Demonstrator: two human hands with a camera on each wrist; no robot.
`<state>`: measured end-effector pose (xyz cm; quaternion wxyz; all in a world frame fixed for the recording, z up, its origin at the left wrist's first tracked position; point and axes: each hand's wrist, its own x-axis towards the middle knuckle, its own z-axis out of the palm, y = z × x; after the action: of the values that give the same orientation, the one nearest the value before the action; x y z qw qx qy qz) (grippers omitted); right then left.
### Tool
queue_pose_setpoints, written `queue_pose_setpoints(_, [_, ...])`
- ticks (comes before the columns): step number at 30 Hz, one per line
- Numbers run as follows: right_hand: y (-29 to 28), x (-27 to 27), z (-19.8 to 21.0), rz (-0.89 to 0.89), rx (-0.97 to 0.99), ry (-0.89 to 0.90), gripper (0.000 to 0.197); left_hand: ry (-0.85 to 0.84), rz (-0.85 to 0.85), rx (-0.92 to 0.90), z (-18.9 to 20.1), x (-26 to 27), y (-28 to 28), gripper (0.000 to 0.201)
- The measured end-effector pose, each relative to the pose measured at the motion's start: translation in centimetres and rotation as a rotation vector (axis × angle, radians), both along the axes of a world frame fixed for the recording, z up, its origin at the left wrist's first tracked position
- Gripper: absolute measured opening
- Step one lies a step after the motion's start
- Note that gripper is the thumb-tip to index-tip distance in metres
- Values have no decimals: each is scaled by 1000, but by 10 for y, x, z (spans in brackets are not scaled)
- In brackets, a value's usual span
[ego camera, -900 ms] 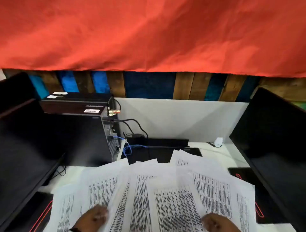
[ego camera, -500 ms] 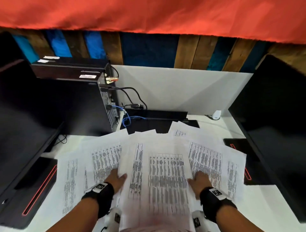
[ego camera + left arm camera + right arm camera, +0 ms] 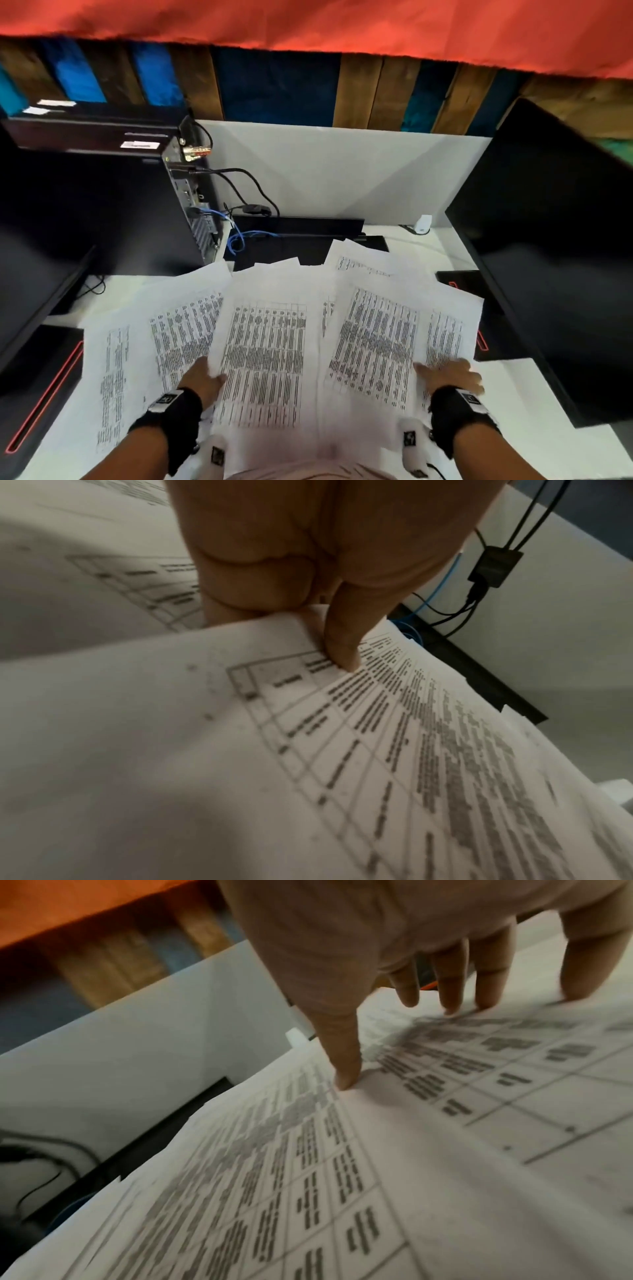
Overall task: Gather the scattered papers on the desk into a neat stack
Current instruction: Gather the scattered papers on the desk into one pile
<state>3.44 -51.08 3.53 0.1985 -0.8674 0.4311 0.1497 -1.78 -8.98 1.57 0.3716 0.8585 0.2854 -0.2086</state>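
Several white printed sheets lie fanned across the white desk [image 3: 534, 394]. The middle sheet [image 3: 263, 359] lies on top, with more sheets to the left [image 3: 137, 359] and right [image 3: 376, 342]. My left hand [image 3: 202, 378] pinches the middle sheet's left edge. In the left wrist view its thumb [image 3: 342, 647] presses on top of that sheet [image 3: 240, 750] and the fingers curl underneath. My right hand [image 3: 445, 375] rests flat on the right-hand sheets. Its fingers [image 3: 452, 988] are spread and straight on the paper [image 3: 445, 1150].
A black computer tower [image 3: 102, 205] with cables [image 3: 239, 236] stands at the back left. Dark monitors flank the desk on the left [image 3: 30, 291] and right [image 3: 548, 257]. A black flat device [image 3: 298, 233] and a small white adapter [image 3: 423, 224] sit by the white partition [image 3: 342, 171].
The head view has tilted down. My right hand has slid right, from the middle sheet's edge onto the right-hand sheets. My left hand stays at the middle sheet's left edge.
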Motion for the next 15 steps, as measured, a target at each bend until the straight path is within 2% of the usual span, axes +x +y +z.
queue_pose_setpoints(2, [-8, -1, -5, -38, 83, -46, 95, -2, 1, -38, -3, -4, 4, 36])
queue_pose_setpoints(6, [4, 5, -20, 12, 410, -254, 86, 7, -26, -92, -5, -6, 1, 39])
queue_pose_setpoints(9, [20, 5, -20, 180, 568, -247, 46, 14, -77, -123, 2, -6, -4, 43])
queue_pose_setpoints(10, [27, 4, -17, 219, 609, -237, 38, 20, -95, -150, 7, -7, -9, 45])
queue_pose_setpoints(15, [63, 3, -7, 389, 606, -161, 43, 63, -194, -237, 19, 0, -30, 52])
